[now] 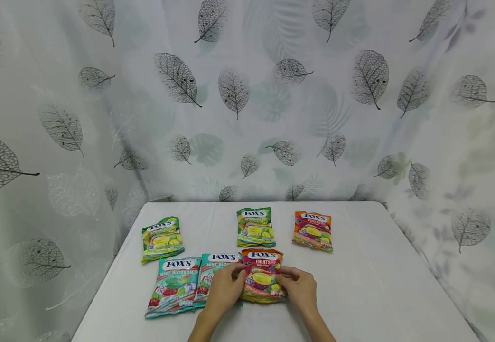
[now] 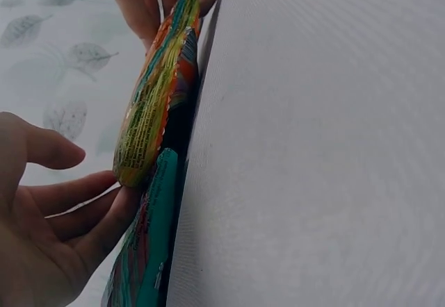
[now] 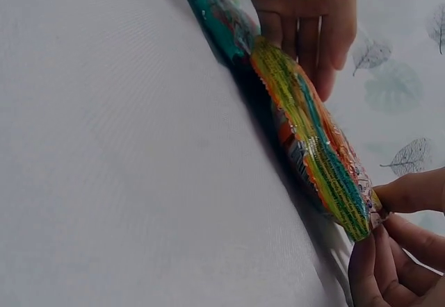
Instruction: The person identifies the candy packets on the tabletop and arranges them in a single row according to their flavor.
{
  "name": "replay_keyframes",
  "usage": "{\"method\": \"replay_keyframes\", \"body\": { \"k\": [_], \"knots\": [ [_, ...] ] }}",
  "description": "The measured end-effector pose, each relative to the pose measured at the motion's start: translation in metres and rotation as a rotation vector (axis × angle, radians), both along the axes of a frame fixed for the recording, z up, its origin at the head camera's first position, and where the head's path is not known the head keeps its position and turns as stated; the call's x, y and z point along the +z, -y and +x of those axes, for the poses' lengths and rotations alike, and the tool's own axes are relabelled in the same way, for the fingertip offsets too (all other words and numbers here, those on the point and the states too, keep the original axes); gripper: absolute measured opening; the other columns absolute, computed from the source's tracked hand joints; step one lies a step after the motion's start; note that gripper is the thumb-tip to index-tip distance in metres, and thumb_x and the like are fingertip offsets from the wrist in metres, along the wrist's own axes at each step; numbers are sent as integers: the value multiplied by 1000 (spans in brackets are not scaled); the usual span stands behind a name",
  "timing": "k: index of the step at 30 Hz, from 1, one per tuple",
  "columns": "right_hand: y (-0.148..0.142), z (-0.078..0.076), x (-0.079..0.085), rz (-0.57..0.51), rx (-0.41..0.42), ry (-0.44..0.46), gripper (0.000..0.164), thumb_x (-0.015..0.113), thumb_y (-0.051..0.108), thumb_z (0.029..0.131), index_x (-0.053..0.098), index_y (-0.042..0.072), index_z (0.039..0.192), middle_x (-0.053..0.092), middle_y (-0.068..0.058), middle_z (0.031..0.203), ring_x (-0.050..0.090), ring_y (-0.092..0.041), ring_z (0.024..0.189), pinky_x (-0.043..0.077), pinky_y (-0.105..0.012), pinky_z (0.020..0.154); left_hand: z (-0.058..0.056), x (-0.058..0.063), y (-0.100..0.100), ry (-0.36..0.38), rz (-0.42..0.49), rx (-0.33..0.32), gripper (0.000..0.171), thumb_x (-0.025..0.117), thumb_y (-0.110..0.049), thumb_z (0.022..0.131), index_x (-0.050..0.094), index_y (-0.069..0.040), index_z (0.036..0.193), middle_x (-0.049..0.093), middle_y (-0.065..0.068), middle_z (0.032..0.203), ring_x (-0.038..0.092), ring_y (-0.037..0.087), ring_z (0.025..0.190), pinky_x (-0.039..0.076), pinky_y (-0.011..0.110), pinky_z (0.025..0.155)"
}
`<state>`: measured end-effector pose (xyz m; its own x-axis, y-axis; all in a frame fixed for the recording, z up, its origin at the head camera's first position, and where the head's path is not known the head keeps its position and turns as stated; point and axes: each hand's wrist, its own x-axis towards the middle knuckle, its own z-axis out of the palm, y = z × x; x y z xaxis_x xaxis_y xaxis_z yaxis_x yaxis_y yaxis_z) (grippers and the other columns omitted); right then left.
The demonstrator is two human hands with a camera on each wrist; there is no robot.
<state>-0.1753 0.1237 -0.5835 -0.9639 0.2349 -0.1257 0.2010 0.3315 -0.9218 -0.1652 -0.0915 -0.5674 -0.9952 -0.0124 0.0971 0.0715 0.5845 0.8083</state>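
A red-orange Fox's Fruits candy bag (image 1: 262,278) is between my two hands at the front middle of the table. My right hand (image 1: 302,289) pinches its right edge between thumb and fingers, plain in the right wrist view. My left hand (image 1: 223,290) is at the bag's left edge. In the left wrist view its fingers (image 2: 87,213) touch the bag while the thumb stands apart. Directly left, a teal Mint Blossom candy bag (image 1: 218,259) is partly hidden by my left hand. Another teal Mint Blossom bag (image 1: 173,287) lies beside it.
Farther back lie a green-yellow Springtea bag (image 1: 162,239) at left, a second one (image 1: 255,228) at the middle, and another Fruits bag (image 1: 313,232) to its right. Behind the white table (image 1: 379,285) hangs a leaf-print curtain (image 1: 256,133).
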Motion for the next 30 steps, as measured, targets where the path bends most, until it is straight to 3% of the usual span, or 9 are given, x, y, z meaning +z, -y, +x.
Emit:
{"method": "replay_keyframes", "body": {
  "k": [7,13,20,27,30],
  "knots": [
    [-4,1,-1,-7,34,9,25,86,16,84,80,3,104,78,-5,89,72,-16,80,56,-27,63,0,-3,-1,-22,-24,6,24,71,-18,97,78,-5,116,74,-2,92,60,5,74,49,23,62],
    [-6,0,1,59,61,27,28,87,19,83,79,2,104,77,-4,87,72,-16,77,58,-31,64,-1,-4,-2,-18,-61,40,22,73,-20,95,80,-6,111,73,0,96,57,6,73,47,24,61],
    [-12,-3,1,117,100,46,34,90,23,81,78,1,104,76,-2,83,69,-14,69,55,-30,59,-2,-3,-4,-34,-120,29,14,75,-17,93,80,-8,102,67,1,96,54,9,75,46,25,63],
    [-17,-5,6,150,137,53,37,92,24,78,78,2,104,75,-1,80,68,-13,67,53,-30,56,-4,4,-5,-10,-149,19,13,74,-20,94,79,-8,97,62,-1,90,52,12,74,44,27,63],
    [-20,-7,8,166,169,56,38,92,24,78,78,2,105,74,-1,80,68,-13,68,53,-31,57,-7,7,-5,24,-158,20,17,73,-24,96,79,-8,101,63,0,93,55,14,79,48,32,68]
  ]
}}
